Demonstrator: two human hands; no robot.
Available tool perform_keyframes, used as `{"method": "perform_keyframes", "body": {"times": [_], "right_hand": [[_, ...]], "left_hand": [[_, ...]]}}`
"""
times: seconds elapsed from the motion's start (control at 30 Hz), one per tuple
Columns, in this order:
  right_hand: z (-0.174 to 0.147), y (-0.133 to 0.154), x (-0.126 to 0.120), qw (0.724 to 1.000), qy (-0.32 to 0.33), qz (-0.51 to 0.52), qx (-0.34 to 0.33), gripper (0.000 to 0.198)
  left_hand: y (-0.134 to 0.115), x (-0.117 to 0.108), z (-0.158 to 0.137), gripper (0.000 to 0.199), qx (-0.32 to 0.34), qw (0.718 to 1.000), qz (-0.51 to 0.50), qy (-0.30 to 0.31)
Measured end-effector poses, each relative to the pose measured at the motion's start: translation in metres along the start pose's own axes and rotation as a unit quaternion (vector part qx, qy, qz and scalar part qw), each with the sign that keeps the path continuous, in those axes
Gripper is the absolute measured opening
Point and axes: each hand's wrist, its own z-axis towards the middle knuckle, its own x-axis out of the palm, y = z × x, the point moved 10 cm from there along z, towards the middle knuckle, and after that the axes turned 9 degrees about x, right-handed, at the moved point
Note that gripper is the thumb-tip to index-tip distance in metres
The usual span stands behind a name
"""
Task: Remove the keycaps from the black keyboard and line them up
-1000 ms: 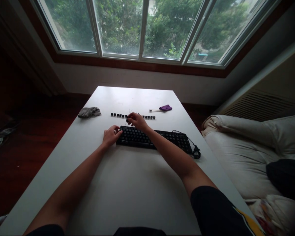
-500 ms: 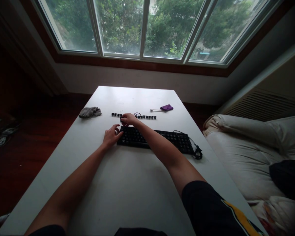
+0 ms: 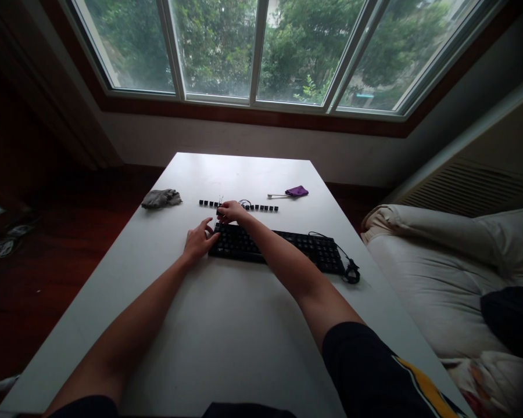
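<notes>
A black keyboard (image 3: 303,247) lies across the white table, partly hidden beneath my right forearm. My left hand (image 3: 197,239) rests at its left end, fingers apart, with the thumb on the corner. Above the keyboard's upper left corner, my right hand (image 3: 230,212) pinches a small black keycap puller (image 3: 219,211) whose thin wires stick out. Whether a keycap sits in the wires is too small to tell. Behind the hand runs a row of loose black keycaps (image 3: 261,208), its middle part hidden by my fingers.
A crumpled grey cloth (image 3: 161,198) lies at the table's left edge. To the right are a purple cloth pouch (image 3: 297,191) and a thin white stick (image 3: 278,195). The keyboard's coiled cable (image 3: 352,271) lies by its right end. A pale sofa (image 3: 422,278) stands right of the table (image 3: 244,342).
My right hand has shifted very slightly to the right with the keycap puller, which is turned a little. My left hand stays at the keyboard's corner. The whole view has drifted slightly.
</notes>
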Motion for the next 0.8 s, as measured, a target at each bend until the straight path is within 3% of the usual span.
{"method": "perform_keyframes", "body": {"times": [0.27,0.43,0.6,0.8], "right_hand": [[-0.008,0.011,0.010,0.997,0.008,-0.066,-0.026,0.019],[-0.039,0.041,0.021,0.974,0.055,-0.147,-0.164,0.008],[-0.084,0.049,0.015,0.931,-0.014,-0.237,-0.277,0.011],[-0.104,0.038,0.013,0.905,-0.071,-0.273,-0.320,0.012]], "left_hand": [[-0.003,-0.002,-0.001,0.060,-0.006,1.000,-0.002,-0.004],[-0.002,-0.004,0.001,0.060,-0.003,1.000,-0.010,-0.004],[-0.001,-0.003,0.002,0.059,0.009,1.000,-0.006,-0.006],[-0.005,-0.002,0.001,0.040,0.029,0.999,0.017,0.001]]}}
